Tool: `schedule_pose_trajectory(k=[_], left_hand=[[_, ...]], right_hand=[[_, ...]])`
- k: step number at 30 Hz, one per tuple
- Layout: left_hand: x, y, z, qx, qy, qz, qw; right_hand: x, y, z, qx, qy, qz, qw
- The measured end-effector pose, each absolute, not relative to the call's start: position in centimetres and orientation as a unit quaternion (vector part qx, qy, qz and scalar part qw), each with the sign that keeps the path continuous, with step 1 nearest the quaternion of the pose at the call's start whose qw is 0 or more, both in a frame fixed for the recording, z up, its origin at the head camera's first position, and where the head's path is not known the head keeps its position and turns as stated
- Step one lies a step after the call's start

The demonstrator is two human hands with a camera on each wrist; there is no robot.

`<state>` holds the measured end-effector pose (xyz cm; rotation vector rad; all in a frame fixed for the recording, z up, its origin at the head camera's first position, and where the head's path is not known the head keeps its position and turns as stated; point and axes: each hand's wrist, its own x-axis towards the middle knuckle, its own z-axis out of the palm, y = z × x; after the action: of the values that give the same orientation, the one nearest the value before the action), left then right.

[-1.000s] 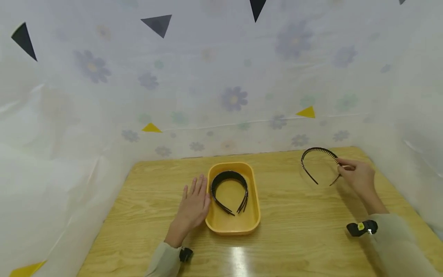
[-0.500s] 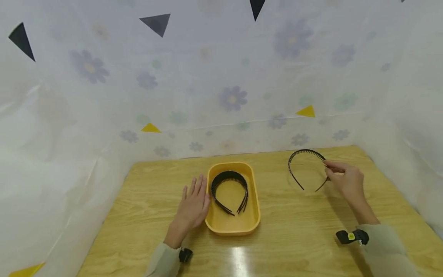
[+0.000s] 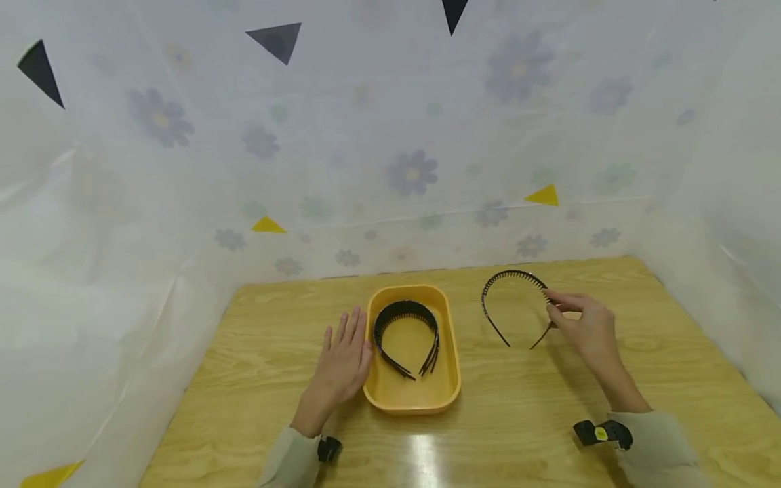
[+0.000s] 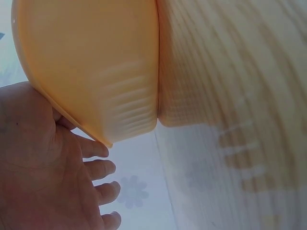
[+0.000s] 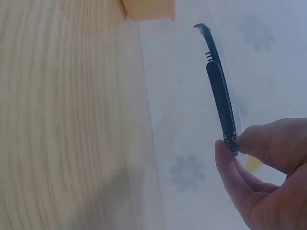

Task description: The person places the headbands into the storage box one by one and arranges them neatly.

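My right hand (image 3: pixel 582 329) pinches a thin black toothed headband (image 3: pixel 486 308) by its right side, between thumb and fingers, and holds it above the table to the right of the yellow tray (image 3: pixel 453 359). In the right wrist view the headband (image 5: pixel 221 98) shows edge-on, its end pointing away from the hand. My left hand (image 3: pixel 342 362) lies with straight fingers along the tray's left side. The left wrist view has this hand (image 4: pixel 53 163) against the rim of the tray (image 4: pixel 96 62). Inside the tray lie several black headbands (image 3: pixel 405 310), nested together with their ends toward me.
The wood-grain table (image 3: pixel 525 407) reaches back to a white flower-printed sheet (image 3: pixel 342 163) that also hangs at both sides. Yellow and dark triangles mark the sheet. A black strap (image 3: pixel 604 432) with a camera sits on the right wrist, another (image 3: pixel 328 449) on the left.
My right hand has carried the headband leftward and a little toward me, closer to the tray. The left hand and the headbands in the tray have stayed in place.
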<state>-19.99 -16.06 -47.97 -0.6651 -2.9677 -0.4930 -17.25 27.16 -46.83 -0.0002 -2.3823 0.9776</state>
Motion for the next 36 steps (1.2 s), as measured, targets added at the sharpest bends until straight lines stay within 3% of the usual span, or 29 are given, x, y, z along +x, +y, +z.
schedule_pose_trajectory(k=[36], left_hand=[[-19.8,-15.7,-47.8,-0.209,-0.966,-0.153,0.027]], right_hand=[[-19.5,15.3,-44.4,0.092,-0.866,0.425,0.246]])
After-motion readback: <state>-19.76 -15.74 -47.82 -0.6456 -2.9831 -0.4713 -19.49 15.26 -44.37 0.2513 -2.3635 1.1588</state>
